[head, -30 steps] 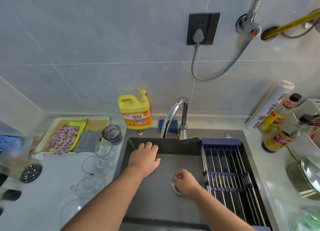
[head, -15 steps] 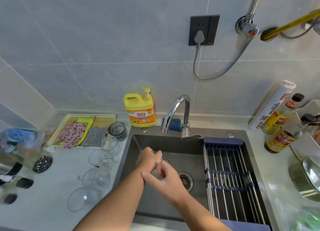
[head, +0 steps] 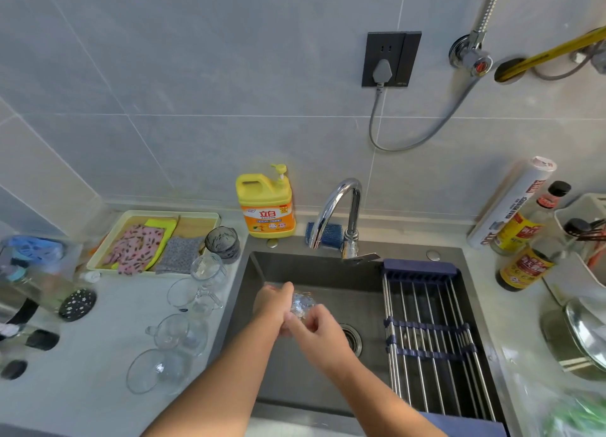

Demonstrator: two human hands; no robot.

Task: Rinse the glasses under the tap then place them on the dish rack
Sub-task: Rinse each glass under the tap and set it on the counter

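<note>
I hold the glass (head: pixel 302 304) over the sink (head: pixel 328 272), with my left hand (head: pixel 272 310) curled round its left side and my right hand (head: pixel 323 335) at its near side, fingers (head: pixel 308 321) closed on it. It sits just near of the tap (head: pixel 337 207) mouth, and I cannot tell which way its long axis runs. The rack (head: pixel 426 322) lies to the right, closer to my right hand.
</note>
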